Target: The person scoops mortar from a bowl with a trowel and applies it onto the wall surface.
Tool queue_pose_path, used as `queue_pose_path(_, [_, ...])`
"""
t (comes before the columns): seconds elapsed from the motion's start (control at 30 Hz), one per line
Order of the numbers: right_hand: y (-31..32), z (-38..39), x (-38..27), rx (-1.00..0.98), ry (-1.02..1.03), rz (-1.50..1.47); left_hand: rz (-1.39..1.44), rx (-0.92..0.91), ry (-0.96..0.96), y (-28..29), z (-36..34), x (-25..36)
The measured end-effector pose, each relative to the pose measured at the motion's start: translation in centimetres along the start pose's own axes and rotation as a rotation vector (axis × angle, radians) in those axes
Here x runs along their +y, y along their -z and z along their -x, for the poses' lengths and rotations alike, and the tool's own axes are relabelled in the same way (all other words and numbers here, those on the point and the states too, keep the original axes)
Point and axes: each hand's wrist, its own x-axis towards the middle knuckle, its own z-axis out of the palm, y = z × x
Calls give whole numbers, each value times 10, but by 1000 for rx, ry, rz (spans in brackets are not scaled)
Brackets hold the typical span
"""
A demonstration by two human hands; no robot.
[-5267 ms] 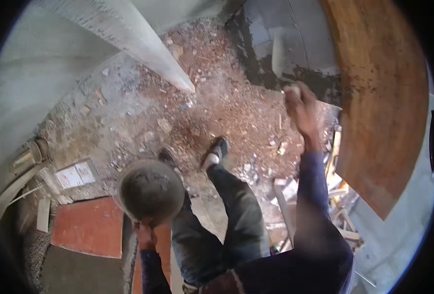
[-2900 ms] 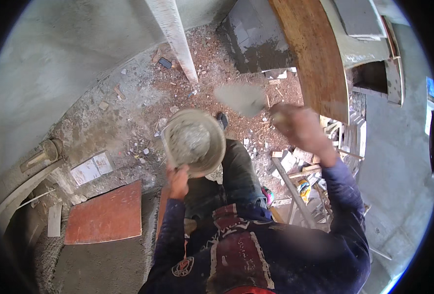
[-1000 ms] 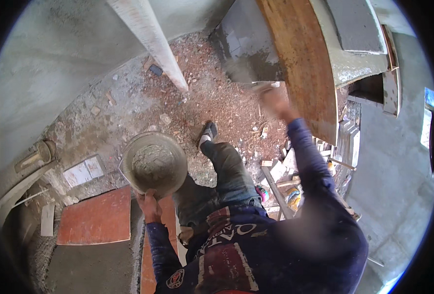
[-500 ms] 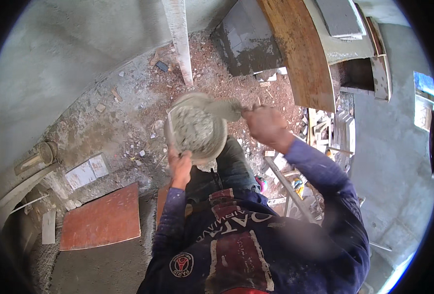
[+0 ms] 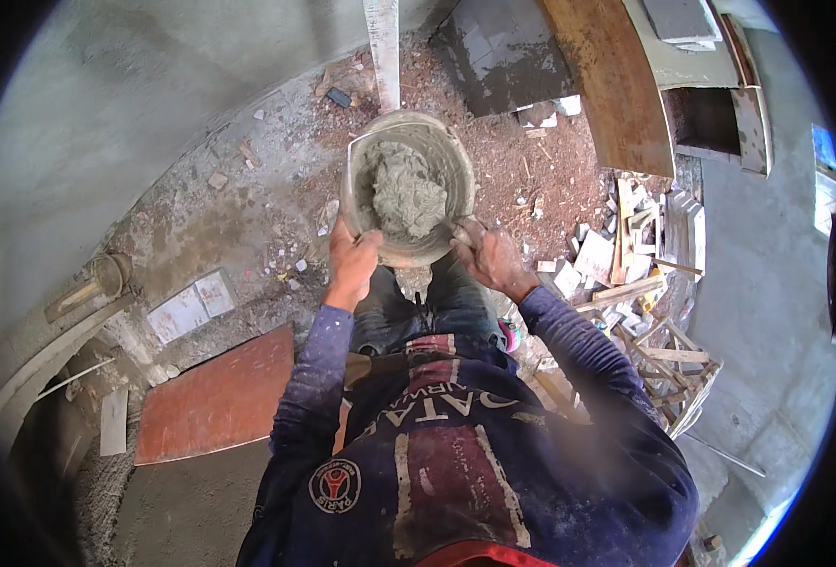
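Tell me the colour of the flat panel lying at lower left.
Reddish-brown panel, head view.

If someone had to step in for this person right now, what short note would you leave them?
Left hand: grips the near-left rim of the round pan.
Right hand: at the pan's near-right rim; whether it holds a tool cannot be told.
Pan: held out in front, high above the rubble floor, with a lump of grey mortar inside.
Done: pan is loaded.
Left: mortar not yet used.

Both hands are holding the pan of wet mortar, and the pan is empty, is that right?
Not quite. The left hand and right hand do hold the pan by its rim, but it is not empty: the head view shows a grey lump of wet mortar inside it.
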Motion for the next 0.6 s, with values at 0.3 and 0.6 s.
queue_pose_path(0.3, [2, -20, 18, -23, 37, 63, 132, 86, 86, -1, 6, 9])
queue_pose_path(0.6, [30, -69, 46, -224, 112, -54, 265, 322, 201, 25, 1, -80])
